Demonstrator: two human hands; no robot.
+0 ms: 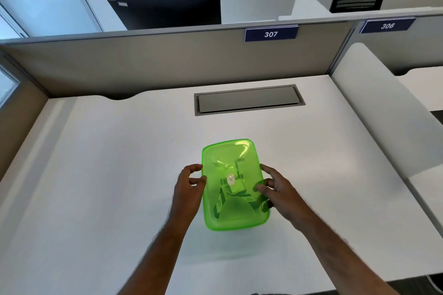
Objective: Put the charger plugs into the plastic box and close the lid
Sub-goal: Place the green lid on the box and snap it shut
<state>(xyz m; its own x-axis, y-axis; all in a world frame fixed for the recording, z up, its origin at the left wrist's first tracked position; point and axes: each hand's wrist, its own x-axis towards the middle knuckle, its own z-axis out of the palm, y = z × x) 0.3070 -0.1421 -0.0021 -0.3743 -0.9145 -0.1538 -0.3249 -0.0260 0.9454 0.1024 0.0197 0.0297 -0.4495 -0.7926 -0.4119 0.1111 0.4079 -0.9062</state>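
A translucent green plastic box (233,213) stands on the white desk (107,175) in front of me, with its green lid (227,153) lying on top. Through the lid a white charger plug (231,179) shows in the middle, with darker shapes around it that I cannot make out. My left hand (188,187) is at the box's left edge, its index finger and thumb tips touching the rim. My right hand (279,189) grips the right edge, with the thumb lying on the lid and the fingers against the side.
A grey cable hatch (249,100) is set into the desk behind the box. Grey partitions (143,64) close off the back, with a white divider (383,112) on the right. A dark monitor back (165,11) and office chairs stand beyond the partition.
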